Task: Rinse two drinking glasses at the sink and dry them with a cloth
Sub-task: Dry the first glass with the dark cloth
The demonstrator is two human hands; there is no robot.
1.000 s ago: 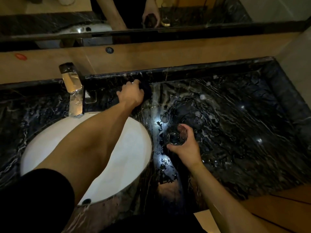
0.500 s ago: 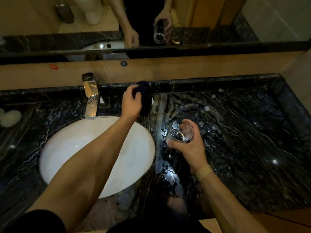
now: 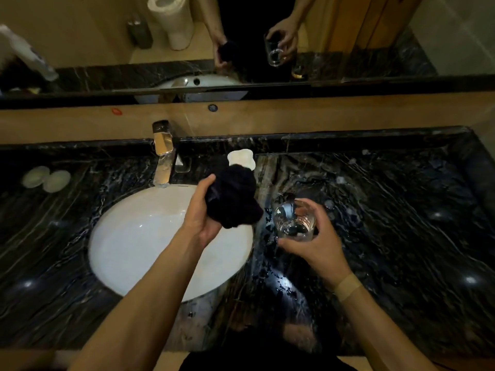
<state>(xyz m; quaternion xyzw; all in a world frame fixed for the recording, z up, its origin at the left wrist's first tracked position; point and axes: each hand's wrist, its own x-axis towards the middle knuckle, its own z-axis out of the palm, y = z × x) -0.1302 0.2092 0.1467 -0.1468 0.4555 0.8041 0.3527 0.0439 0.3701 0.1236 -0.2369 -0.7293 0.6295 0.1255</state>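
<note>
holding a dark cloth (image 3: pixel 232 196) bunched up, the left hand (image 3: pixel 200 215) is over the white sink (image 3: pixel 139 236). the right hand (image 3: pixel 318 242) wraps a clear glass (image 3: pixel 294 219) over the wet black counter (image 3: pixel 401 223). a tap (image 3: pixel 163 153) and white soap (image 3: pixel 241 158) sit behind.

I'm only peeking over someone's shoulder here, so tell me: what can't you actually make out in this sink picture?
- Second glass: none clearly visible in the head view; only one glass, in the right hand.
- Glass wet or dry: dim light and glare hide it.
- Left hand fingers: covered by the bunched dark cloth.
- White object behind the cloth: partly hidden, unidentifiable.
- Faucet: whether water runs is unclear.
</note>
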